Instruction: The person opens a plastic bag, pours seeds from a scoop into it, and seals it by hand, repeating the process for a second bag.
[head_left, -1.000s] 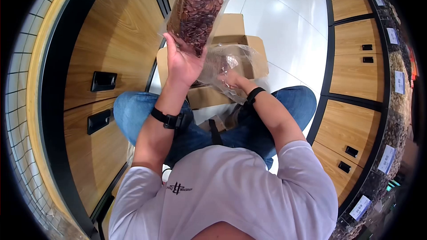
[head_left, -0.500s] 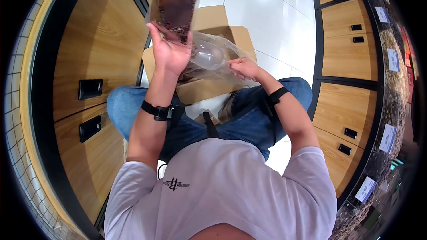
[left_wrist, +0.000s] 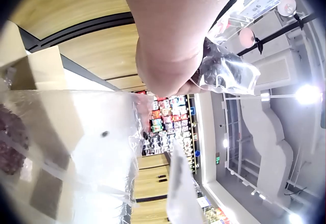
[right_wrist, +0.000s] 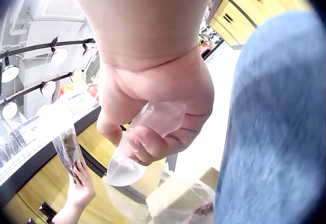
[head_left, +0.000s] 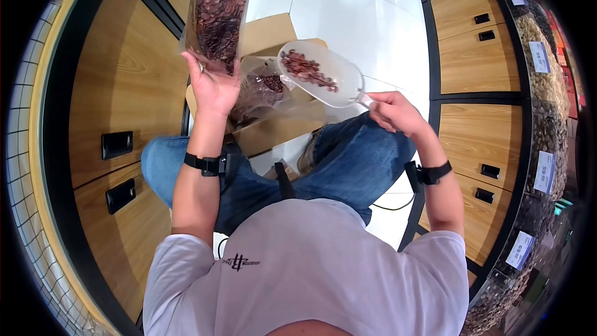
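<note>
Scoop handle (right_wrist: 162, 118) lies partly hidden inside the right hand (head_left: 398, 114).

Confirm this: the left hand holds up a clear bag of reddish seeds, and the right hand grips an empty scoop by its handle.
The scoop is not empty: the head view shows reddish seeds in it. The left hand does hold up the clear bag, and the right hand grips the handle.

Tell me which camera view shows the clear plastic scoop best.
Head view: the clear plastic scoop shows its open bowl, with reddish-brown seeds inside and the right hand gripping its handle. The right wrist view shows the gripped handle and part of the bowl; the left wrist view apparently shows it edge-on.
</note>
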A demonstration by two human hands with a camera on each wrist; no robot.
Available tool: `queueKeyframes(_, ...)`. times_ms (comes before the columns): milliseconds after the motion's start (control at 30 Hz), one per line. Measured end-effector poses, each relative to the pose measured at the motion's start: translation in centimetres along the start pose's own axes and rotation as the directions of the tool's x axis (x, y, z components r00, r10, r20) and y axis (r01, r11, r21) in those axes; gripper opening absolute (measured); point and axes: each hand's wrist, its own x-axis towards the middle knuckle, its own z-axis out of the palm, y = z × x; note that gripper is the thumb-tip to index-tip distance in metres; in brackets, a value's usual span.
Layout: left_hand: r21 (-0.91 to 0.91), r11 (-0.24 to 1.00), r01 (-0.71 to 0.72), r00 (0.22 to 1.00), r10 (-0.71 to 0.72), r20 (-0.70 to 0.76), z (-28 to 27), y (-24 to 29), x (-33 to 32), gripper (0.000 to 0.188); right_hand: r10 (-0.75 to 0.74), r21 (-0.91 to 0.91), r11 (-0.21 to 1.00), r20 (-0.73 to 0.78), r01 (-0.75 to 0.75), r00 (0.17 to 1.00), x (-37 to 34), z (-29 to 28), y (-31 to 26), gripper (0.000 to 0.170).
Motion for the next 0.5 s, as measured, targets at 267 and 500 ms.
queueKeyframes(267,0.131,0.988,0.084,0.996,-0.087,0.017,-1.5,-0.9,-0.5,0.051,-0.034,-0.038,0.999,-0.059,0.032,0.998,-7.4,-4.4,-6.6,0.040)
queueKeyframes(500,0.321,0.941,0.111,0.991,-0.129,0.036,-1.7,-1.7,-0.8,0.076,0.033,-0.164,0.985,-0.114,-0.052,0.993,-11.4,-6.3,-13.9,0.040)
